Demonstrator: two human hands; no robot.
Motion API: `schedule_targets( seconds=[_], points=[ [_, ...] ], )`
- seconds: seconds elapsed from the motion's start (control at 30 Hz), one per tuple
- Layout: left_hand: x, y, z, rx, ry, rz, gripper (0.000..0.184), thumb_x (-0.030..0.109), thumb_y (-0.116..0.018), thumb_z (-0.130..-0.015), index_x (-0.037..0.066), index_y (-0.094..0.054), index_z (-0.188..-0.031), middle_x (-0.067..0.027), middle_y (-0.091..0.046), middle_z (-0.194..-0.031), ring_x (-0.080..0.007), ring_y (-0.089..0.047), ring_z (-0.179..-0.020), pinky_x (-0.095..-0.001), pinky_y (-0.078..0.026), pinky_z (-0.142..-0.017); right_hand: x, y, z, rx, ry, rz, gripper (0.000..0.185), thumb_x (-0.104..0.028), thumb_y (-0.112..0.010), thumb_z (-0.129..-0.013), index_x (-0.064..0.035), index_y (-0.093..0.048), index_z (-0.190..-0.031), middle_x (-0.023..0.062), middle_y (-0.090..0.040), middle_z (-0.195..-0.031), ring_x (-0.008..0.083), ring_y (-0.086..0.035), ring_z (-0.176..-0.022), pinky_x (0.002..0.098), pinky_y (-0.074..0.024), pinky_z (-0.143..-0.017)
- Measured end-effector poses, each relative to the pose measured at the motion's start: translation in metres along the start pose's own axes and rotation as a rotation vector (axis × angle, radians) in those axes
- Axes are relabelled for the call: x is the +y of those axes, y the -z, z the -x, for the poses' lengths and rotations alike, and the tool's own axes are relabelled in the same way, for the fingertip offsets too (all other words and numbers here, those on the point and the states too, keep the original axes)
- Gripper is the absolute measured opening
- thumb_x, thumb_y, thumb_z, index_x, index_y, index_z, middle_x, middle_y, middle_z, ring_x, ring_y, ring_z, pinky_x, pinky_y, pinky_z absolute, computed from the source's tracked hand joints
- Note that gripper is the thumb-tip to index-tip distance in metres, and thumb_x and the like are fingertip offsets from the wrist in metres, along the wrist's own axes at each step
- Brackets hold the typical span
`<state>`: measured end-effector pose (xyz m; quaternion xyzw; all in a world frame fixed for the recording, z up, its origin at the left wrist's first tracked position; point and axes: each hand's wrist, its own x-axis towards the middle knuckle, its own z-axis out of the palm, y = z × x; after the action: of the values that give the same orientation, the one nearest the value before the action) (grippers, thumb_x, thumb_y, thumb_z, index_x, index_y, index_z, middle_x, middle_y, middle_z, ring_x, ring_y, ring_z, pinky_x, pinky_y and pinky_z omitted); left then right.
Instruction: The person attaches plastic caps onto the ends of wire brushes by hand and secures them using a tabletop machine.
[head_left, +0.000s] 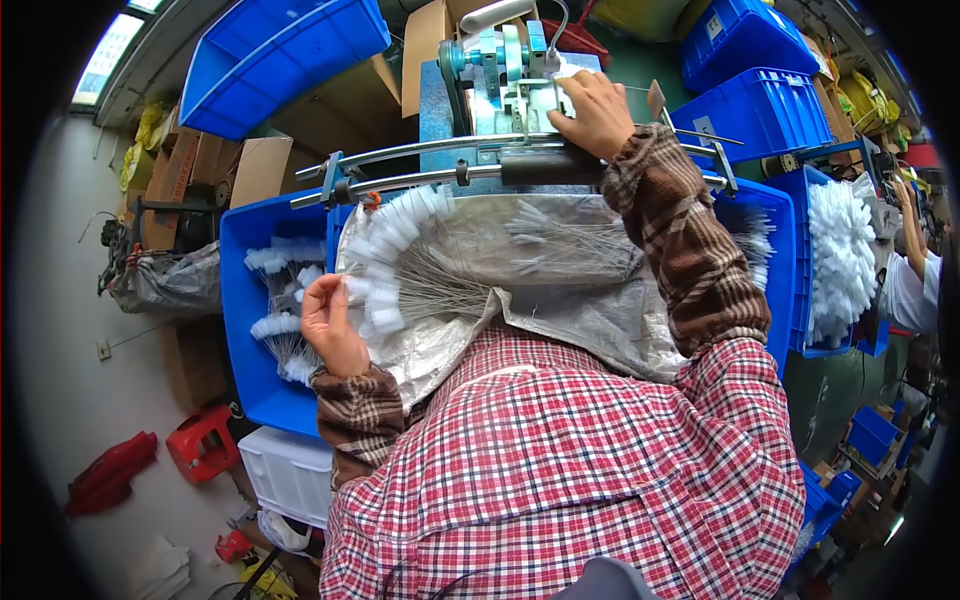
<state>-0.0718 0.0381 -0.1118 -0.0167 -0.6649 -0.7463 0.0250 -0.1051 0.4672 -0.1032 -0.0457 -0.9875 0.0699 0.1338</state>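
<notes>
My left hand (pixel 332 325) is pinched closed beside the left edge of a fanned pile of brushes (pixel 385 255). These have white bristle heads and thin wire stems, and they lie on a grey cloth (pixel 590 300) across my lap. Whatever the fingertips pinch is too small to make out. My right hand (pixel 595 115) reaches up to a small bench machine (pixel 510 80), thumb and forefinger apart at its lit front. No held thing shows in that hand. More wire brushes (pixel 570 235) with thin white heads lie on the cloth, below the right forearm.
Metal rails (pixel 410 153) with a black roller (pixel 550 167) cross in front of the machine. A blue bin (pixel 240 340) at left holds bundled brushes; another pile of white brushes (pixel 840 260) stands at right. A blue crate (pixel 285 60) is upper left. Another person's arm (pixel 912 235) shows far right.
</notes>
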Motion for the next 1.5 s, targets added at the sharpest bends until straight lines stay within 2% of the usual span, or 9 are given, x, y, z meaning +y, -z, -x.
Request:
schedule_targets(
  seconds=[0.1, 0.27, 0.43, 0.7, 0.83, 0.93, 1.13, 1.3, 1.5],
  points=[
    [0.007, 0.002, -0.008, -0.015, -0.011, 0.115, 0.012, -0.001, -0.057, -0.093, 0.0, -0.061, -0.104, -0.0072, -0.063, -0.098, -0.0143, -0.06, -0.091, -0.028, -0.048, -0.085, 0.024, 0.002, 0.002, 0.084, -0.002, -0.031, 0.041, -0.045, -0.065, -0.086, -0.0122, -0.07, -0.109, 0.0109, -0.062, -0.109, 0.029, -0.055, -0.107, 0.0451, -0.0443, -0.087],
    [0.037, 0.014, -0.021, 0.013, -0.084, 0.172, 0.013, 0.0, -0.058, -0.093, 0.001, -0.06, -0.106, -0.0076, -0.064, -0.099, -0.0158, -0.062, -0.093, -0.0286, -0.05, -0.085, 0.05, 0.005, -0.019, 0.002, 0.01, -0.014, 0.022, -0.018, -0.055, -0.089, -0.012, -0.072, -0.101, 0.0147, -0.068, -0.097, 0.032, -0.064, -0.096, 0.0434, -0.0506, -0.083],
    [0.063, 0.026, -0.03, 0.066, -0.115, 0.255, 0.011, 0.001, -0.059, -0.093, 0.001, -0.06, -0.104, -0.0076, -0.064, -0.098, -0.0158, -0.062, -0.089, -0.0265, -0.051, -0.081, 0.037, 0.028, -0.011, 0.035, 0.012, 0.165, 0.015, -0.015, -0.055, -0.087, -0.0089, -0.068, -0.088, 0.0127, -0.067, -0.089, 0.0315, -0.065, -0.089, 0.0431, -0.051, -0.077],
    [0.019, -0.035, -0.018, -0.024, 0.233, 0.461, 0.012, 0.001, -0.06, -0.092, 0.002, -0.06, -0.105, -0.0086, -0.065, -0.097, -0.0184, -0.065, -0.088, -0.0305, -0.055, -0.082, -0.037, 0.075, 0.091, 0.007, 0.283, -0.218, 0.008, -0.009, -0.064, -0.082, -0.0064, -0.067, -0.088, 0.0109, -0.065, -0.08, 0.029, -0.064, -0.075, 0.0384, -0.0507, -0.066],
    [0.02, -0.094, 0.001, -0.164, 0.286, 0.396, 0.012, -0.002, -0.061, -0.09, 0.002, -0.06, -0.101, -0.0075, -0.065, -0.094, -0.0167, -0.066, -0.086, -0.0293, -0.056, -0.08, -0.075, 0.089, 0.095, 0.08, 0.218, -0.596, 0.012, -0.017, -0.066, -0.086, -0.0054, -0.068, -0.092, 0.0105, -0.068, -0.077, 0.0281, -0.066, -0.073, 0.0374, -0.0524, -0.064],
    [0.023, -0.127, 0.012, -0.205, 0.283, 0.373, 0.011, -0.001, -0.062, -0.09, 0.002, -0.061, -0.1, -0.0058, -0.065, -0.093, -0.014, -0.064, -0.087, -0.0272, -0.054, -0.08, -0.111, 0.087, 0.089, -0.119, 0.181, -0.82, 0.021, -0.019, -0.072, -0.083, -0.0046, -0.066, -0.097, 0.0134, -0.069, -0.08, 0.0272, -0.069, -0.07, 0.0349, -0.0526, -0.061],
    [0.028, -0.141, 0.018, -0.303, 0.251, 0.33, 0.019, -0.002, -0.062, -0.091, 0.0, -0.061, -0.109, -0.0057, -0.066, -0.096, -0.0121, -0.063, -0.089, -0.0256, -0.051, -0.084, -0.121, 0.061, 0.084, -0.152, 0.082, -1.093, 0.018, -0.014, -0.07, -0.084, -0.0033, -0.065, -0.098, 0.0144, -0.069, -0.08, 0.0271, -0.07, -0.072, 0.0329, -0.0524, -0.062],
    [0.035, -0.133, 0.01, -0.41, 0.308, 0.301, 0.028, 0.001, -0.058, -0.094, 0.0, -0.058, -0.122, -0.0073, -0.066, -0.102, -0.0136, -0.063, -0.093, -0.0284, -0.052, -0.087, -0.103, 0.058, 0.083, -0.371, -0.066, -1.393, 0.016, -0.007, -0.065, -0.091, 0.0042, -0.064, -0.102, 0.0052, -0.067, -0.085, 0.0093, -0.064, -0.082, 0.0246, -0.0522, -0.074],
    [0.041, -0.134, 0.003, -0.602, 0.35, 0.211, 0.025, 0.009, -0.057, -0.097, 0.0, -0.063, -0.119, -0.0069, -0.067, -0.102, -0.0128, -0.063, -0.092, -0.0275, -0.052, -0.085, -0.097, 0.067, 0.088, -0.548, -0.14, -1.662, 0.022, -0.015, -0.065, -0.093, 0.0034, -0.063, -0.106, 0.0043, -0.065, -0.092, 0.0099, -0.062, -0.087, 0.0242, -0.0501, -0.081]
  ],
)
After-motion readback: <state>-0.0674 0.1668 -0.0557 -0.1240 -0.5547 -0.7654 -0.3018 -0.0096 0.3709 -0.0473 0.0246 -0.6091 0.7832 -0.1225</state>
